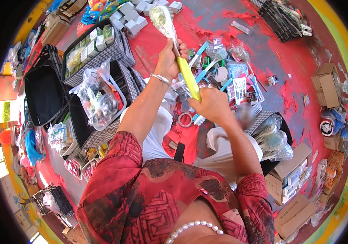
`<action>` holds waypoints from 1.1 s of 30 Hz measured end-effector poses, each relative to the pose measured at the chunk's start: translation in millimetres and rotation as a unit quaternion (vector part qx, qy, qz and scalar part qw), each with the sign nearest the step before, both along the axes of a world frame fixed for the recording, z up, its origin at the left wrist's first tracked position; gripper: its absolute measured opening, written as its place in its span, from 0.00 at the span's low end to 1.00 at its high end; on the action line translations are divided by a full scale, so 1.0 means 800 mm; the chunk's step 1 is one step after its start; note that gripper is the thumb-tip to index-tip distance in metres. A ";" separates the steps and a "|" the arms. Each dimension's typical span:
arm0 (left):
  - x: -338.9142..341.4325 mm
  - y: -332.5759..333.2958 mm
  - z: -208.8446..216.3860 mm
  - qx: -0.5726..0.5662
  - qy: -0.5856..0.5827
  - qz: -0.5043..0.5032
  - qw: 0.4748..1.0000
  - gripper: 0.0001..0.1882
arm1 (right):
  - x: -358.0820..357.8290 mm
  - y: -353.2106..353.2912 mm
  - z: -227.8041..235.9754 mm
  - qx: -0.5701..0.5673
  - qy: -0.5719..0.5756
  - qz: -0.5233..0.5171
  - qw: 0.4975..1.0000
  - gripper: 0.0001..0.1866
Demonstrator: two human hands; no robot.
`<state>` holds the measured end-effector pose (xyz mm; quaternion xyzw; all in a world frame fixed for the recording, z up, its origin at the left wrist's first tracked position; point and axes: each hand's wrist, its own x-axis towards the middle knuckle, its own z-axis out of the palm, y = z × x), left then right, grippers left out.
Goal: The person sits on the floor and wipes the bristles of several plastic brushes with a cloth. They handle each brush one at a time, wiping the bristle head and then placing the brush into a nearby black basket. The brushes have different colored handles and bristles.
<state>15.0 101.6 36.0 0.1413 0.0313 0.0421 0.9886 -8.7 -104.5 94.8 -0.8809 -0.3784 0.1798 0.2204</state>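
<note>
A long tool with a yellow-green handle (188,77) slants across the space before me. Its rounded far end is wrapped in clear plastic (162,19), so its kind is hard to make out. My left hand (171,60) is closed around the shaft just above the coloured handle. Lower down, my right hand (211,102) grips the handle's near end. Beneath both hands spreads a pile of small goods, among them a blue-and-white brush (201,49), a picture card (239,89) and a pink ring (185,119).
On the left stand a checked basket of small boxes (130,53), a black bin (44,95) and a bag of mixed goods (98,99). Bagged items (271,138) fill a basket on the right. Cardboard boxes (326,85) line the right side; white boxes (131,18) lie at the far side.
</note>
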 end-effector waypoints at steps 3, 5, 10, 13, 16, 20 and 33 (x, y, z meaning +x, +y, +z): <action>0.003 -0.005 -0.007 0.007 0.035 0.028 0.999 0.20 | 0.031 -0.023 0.023 0.015 0.090 0.000 0.996 0.28; 0.003 -0.015 -0.005 0.018 0.083 0.037 0.996 0.20 | 0.046 -0.031 0.033 0.150 0.192 -0.175 0.954 0.25; 0.003 -0.068 -0.007 0.088 0.153 0.019 0.984 0.19 | 0.046 0.013 0.016 0.444 -0.041 -0.096 0.890 0.10; 0.003 -0.065 -0.008 0.024 0.106 0.006 0.994 0.18 | 0.026 0.019 -0.006 0.343 -0.024 -0.043 0.938 0.08; 0.007 -0.026 0.002 0.032 0.021 0.085 0.996 0.18 | 0.028 -0.022 -0.015 0.235 0.095 0.089 0.963 0.08; 0.006 -0.008 0.010 0.037 -0.026 0.074 0.996 0.23 | 0.065 -0.058 -0.015 0.216 0.194 -0.093 0.952 0.09; -0.017 -0.077 0.013 -0.190 0.009 -0.231 0.954 0.20 | 0.073 -0.024 0.015 0.577 0.278 -0.223 0.734 0.10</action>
